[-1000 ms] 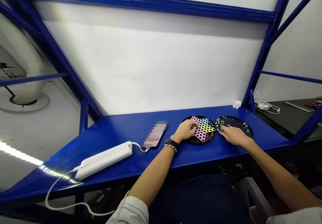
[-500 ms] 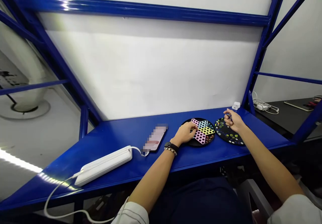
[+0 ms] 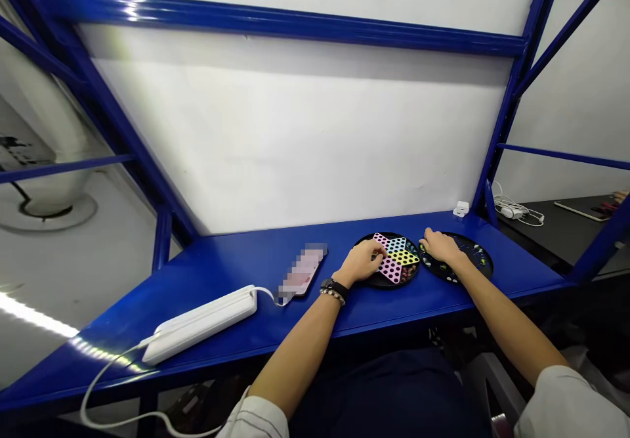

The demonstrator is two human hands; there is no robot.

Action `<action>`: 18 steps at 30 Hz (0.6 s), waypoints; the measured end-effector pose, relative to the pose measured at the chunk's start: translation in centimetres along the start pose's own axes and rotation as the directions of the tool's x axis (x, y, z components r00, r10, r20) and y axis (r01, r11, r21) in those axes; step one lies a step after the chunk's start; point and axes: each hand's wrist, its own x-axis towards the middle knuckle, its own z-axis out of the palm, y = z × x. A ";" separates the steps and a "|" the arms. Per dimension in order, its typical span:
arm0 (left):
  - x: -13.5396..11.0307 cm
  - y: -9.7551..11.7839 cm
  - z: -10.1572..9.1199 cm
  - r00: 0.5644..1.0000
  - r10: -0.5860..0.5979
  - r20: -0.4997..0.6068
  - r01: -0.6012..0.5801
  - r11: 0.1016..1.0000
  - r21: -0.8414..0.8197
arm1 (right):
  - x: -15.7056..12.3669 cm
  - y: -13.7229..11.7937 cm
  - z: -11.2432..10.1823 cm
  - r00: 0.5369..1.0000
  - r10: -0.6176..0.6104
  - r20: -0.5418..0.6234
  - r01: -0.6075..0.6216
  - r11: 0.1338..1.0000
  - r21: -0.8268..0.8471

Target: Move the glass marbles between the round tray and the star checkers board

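My left hand (image 3: 363,262), with a dark watch and a beaded bracelet at the wrist, lies on the left side of a round Chinese checkers board (image 3: 407,257). Its fingers are curled together over the star-shaped hole pattern in pink, blue and yellow; what they hold, if anything, is hidden. Marbles sit in the board's side pockets. My right hand (image 3: 440,246) bends down at the left part of a round black tray (image 3: 485,264) with scattered marbles. The fingers of that hand are closed together, and their tips and any marble in them cannot be made out.
Left of the board lies a phone (image 3: 306,270), partly blurred, with a white cable to a long white power strip (image 3: 201,323). A small white case (image 3: 461,209) stands at the back right. Blue frame posts (image 3: 502,123) and a white wall panel (image 3: 315,129) enclose the blue table (image 3: 236,261).
My right hand has come down from above the black tray, moving left to the tray's left part. My left hand stays at the same place on the board.
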 end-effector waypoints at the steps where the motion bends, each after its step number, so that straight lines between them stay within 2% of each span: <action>1: 0.0 0.0 0.0 1.000 -0.001 -0.005 0.001 1.000 -0.001 | 0.0 -0.1 -0.1 1.000 -0.002 0.000 0.002 1.000 -0.007; 8: 0.0 0.1 0.0 1.000 0.009 -0.014 -0.009 1.000 0.007 | -0.1 -0.5 -0.3 0.997 -0.025 0.074 0.029 0.998 -0.055; 11: -0.1 0.1 -0.1 1.000 0.011 -0.010 -0.011 1.000 0.009 | 0.3 0.0 -0.3 0.998 -0.013 0.057 0.013 1.000 -0.014; 15: -0.1 0.1 -0.1 1.000 0.005 -0.002 -0.005 1.000 0.006 | 1.5 0.5 -0.7 0.996 0.084 -0.002 -0.084 0.994 0.076; 18: 0.0 0.2 -0.1 1.000 0.004 -0.005 -0.004 1.000 0.007 | 2.8 -0.7 -1.1 0.995 0.090 -0.046 -0.083 0.987 0.135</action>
